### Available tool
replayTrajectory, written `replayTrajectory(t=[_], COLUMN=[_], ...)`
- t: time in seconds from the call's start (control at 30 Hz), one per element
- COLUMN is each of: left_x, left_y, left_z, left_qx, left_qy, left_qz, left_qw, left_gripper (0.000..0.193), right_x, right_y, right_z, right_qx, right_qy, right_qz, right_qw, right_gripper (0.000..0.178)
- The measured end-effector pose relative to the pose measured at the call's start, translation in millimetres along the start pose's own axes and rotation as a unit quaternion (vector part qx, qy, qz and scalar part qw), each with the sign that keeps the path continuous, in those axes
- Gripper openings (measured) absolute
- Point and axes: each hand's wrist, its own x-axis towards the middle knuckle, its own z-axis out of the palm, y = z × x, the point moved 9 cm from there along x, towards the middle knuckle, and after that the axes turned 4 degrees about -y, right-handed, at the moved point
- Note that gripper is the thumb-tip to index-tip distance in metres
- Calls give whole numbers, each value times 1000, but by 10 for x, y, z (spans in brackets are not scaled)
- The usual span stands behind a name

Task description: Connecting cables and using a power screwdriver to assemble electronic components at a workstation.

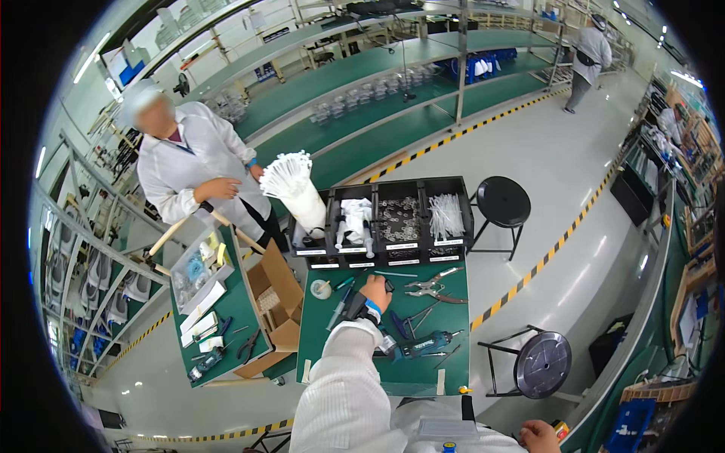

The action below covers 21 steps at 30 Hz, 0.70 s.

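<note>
My left hand reaches over the green work table, fingers curled round a small black object whose kind I cannot make out. A thin translucent strip lies just beyond it. To its left are a small round white container and a green-handled tool. On its right lie metal pliers, blue-handled pliers and a teal power screwdriver. My right hand hangs low at the bottom edge, its fingers partly hidden.
Black bins along the table's far edge hold white cable ties, small clear parts and white bags. An open cardboard box and a second tool-covered table stand left. A co-worker stands beyond. Black stools stand right.
</note>
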Motion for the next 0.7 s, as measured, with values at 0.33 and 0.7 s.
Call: replayTrajectory(t=[0.33,0.7], left_x=[-1301,-4880], left_y=[1690,5599], left_z=[-261,177], left_qx=[-398,-366], left_qy=[-114,-519], left_qz=[120,459], left_qw=[902,621], left_gripper=[39,37], right_x=[-495,-2609], right_y=[-80,-97], right_z=[-2,-1120], right_qx=[323,60], right_qy=[51,514], right_qz=[-63,-199], right_qw=[943,832], right_gripper=[32,50])
